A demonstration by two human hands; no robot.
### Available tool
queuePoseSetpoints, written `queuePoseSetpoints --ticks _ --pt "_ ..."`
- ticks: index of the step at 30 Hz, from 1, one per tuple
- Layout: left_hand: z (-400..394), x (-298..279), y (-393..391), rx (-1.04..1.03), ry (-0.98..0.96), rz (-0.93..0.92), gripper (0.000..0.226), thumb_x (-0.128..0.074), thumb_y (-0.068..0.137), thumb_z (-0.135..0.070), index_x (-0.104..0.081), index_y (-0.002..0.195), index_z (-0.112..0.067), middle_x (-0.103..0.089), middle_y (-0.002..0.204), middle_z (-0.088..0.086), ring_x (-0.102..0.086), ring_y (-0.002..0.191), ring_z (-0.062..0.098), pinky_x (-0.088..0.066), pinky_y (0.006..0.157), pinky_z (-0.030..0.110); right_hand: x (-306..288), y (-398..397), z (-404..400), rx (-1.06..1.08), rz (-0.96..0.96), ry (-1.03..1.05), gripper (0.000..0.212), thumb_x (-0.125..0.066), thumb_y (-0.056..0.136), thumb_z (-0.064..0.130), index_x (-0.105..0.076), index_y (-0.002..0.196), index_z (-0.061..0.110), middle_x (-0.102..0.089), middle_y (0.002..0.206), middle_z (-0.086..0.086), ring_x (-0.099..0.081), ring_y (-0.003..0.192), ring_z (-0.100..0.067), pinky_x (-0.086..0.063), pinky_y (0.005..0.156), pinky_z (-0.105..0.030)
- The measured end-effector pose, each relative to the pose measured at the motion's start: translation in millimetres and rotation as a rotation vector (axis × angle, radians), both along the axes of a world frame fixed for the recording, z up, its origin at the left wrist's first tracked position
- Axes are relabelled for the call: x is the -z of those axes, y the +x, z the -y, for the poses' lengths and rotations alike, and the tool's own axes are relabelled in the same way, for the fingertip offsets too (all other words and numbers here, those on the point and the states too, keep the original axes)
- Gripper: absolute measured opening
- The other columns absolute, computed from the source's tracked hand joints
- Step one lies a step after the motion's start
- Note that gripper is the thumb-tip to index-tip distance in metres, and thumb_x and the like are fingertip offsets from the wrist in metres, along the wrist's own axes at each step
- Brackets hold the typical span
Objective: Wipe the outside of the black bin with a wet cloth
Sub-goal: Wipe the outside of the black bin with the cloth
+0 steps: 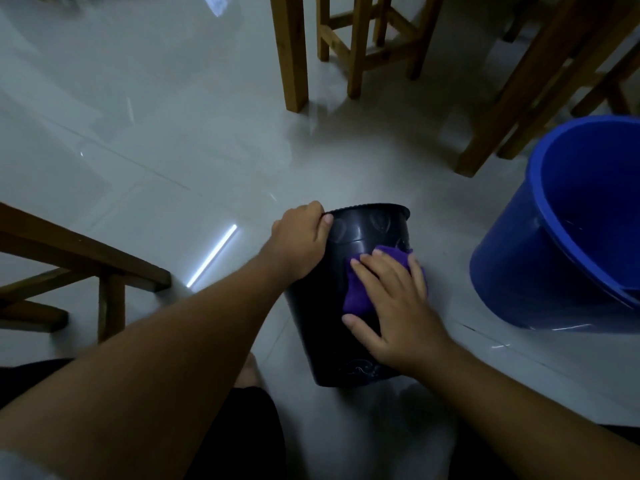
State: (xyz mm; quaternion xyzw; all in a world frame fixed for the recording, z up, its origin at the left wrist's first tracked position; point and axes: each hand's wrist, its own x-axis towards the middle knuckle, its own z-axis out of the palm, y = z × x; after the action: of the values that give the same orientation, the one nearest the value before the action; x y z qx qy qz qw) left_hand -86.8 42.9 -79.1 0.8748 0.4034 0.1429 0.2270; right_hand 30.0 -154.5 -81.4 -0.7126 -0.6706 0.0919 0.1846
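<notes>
The black bin (349,306) lies tipped on its side on the pale tiled floor (156,140), just below the middle of the frame, its open rim pointing toward the top and its base toward the bottom. The left hand (303,242) reaches in from the lower left on a long, nearly straight arm and curls over the rim at its left edge, thumb on the outside wall, gripping it. The right hand (391,306) comes in from the lower right and lies flat with fingers spread, pressing a purple cloth (360,292) against the bin's upper side; the cloth shows past the fingertips and beside the thumb.

A blue bucket (568,237) stands near the bin at the right edge of the frame, a strip of floor between them. Wooden stool legs (360,46) fill the top centre and upper right. A wooden frame (86,258) sits at the left edge. Bare floor lies open across the upper left.
</notes>
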Motion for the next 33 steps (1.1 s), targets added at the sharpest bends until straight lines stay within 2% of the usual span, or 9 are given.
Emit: queuePoseSetpoints --ticks 3,6,10,14,16,18,22,29,33 --pt "18 -2 9 -0.047 0.084 -0.023 0.019 -0.038 0.099 -0.024 -0.052 0.099 -0.011 -0.058 0.101 0.014 -0.049 0.092 0.036 -0.035 0.078 0.044 10 -10 20 0.025 0.042 0.013 0.069 -0.048 0.092 0.050 -0.039 0.150 0.015 -0.043 0.152 -0.006 -0.029 0.145 -0.023 -0.012 0.120 -0.052" --pt "28 -8 19 -0.054 0.052 0.019 0.022 -0.039 0.096 -0.021 -0.053 0.111 -0.013 -0.057 0.108 0.010 -0.047 0.098 0.032 -0.034 0.086 0.044 21 -9 33 -0.011 0.094 0.063 0.069 -0.053 0.086 0.045 -0.043 0.147 0.012 -0.050 0.144 -0.009 -0.037 0.139 -0.027 -0.016 0.120 -0.050" --pt "29 -3 16 -0.022 0.127 -0.025 0.034 -0.037 0.093 -0.038 -0.051 0.109 -0.011 -0.054 0.106 0.012 -0.046 0.096 0.033 -0.037 0.083 0.046 11 -1 8 0.087 0.035 0.010 0.072 -0.045 0.092 0.049 -0.030 0.153 0.015 -0.033 0.152 -0.007 -0.021 0.145 -0.023 -0.008 0.123 -0.040" --pt "27 4 8 -0.018 0.178 -0.064 0.043 -0.032 0.090 -0.043 -0.051 0.111 -0.010 -0.052 0.105 0.012 -0.046 0.093 0.033 -0.041 0.080 0.049 5 2 -17 0.145 -0.039 0.016 0.069 -0.041 0.095 0.051 -0.033 0.153 0.014 -0.033 0.154 -0.008 -0.019 0.146 -0.023 -0.015 0.122 -0.046" --pt "26 3 8 -0.006 0.149 -0.055 0.044 -0.032 0.089 -0.043 -0.050 0.112 -0.010 -0.051 0.107 0.012 -0.045 0.095 0.032 -0.039 0.082 0.047 11 -2 -3 0.121 -0.021 0.022 0.067 -0.044 0.094 0.047 -0.034 0.152 0.015 -0.037 0.152 -0.008 -0.022 0.145 -0.024 -0.011 0.123 -0.044" --pt "24 2 8 0.025 0.114 -0.042 0.045 -0.032 0.088 -0.043 -0.050 0.114 -0.010 -0.050 0.109 0.012 -0.044 0.097 0.031 -0.037 0.084 0.045 20 -8 19 0.059 0.043 0.055 0.067 -0.048 0.091 0.045 -0.036 0.150 0.015 -0.042 0.148 -0.011 -0.029 0.142 -0.027 -0.007 0.123 -0.043" --pt "18 2 10 0.100 0.054 -0.034 0.051 -0.031 0.087 -0.046 -0.049 0.117 -0.009 -0.051 0.113 0.014 -0.045 0.100 0.033 -0.037 0.088 0.045 27 -1 30 -0.112 0.149 0.134 0.065 -0.051 0.090 0.044 -0.042 0.147 0.014 -0.047 0.145 -0.009 -0.037 0.140 -0.028 -0.012 0.122 -0.047" --pt "22 1 12 0.071 0.088 -0.058 0.052 -0.031 0.087 -0.045 -0.051 0.117 -0.007 -0.054 0.110 0.016 -0.048 0.098 0.035 -0.040 0.086 0.047 14 -11 -6 0.110 0.144 0.073 0.063 -0.049 0.092 0.044 -0.043 0.148 0.014 -0.045 0.146 -0.009 -0.035 0.140 -0.029 -0.016 0.121 -0.052" --pt "24 -1 18 0.067 0.058 -0.078 0.048 -0.035 0.088 -0.043 -0.051 0.118 -0.009 -0.053 0.113 0.015 -0.047 0.101 0.035 -0.038 0.089 0.046 35 -13 43 -0.035 0.220 0.173 0.064 -0.052 0.090 0.043 -0.042 0.146 0.014 -0.044 0.144 -0.009 -0.040 0.137 -0.030 -0.020 0.119 -0.053"
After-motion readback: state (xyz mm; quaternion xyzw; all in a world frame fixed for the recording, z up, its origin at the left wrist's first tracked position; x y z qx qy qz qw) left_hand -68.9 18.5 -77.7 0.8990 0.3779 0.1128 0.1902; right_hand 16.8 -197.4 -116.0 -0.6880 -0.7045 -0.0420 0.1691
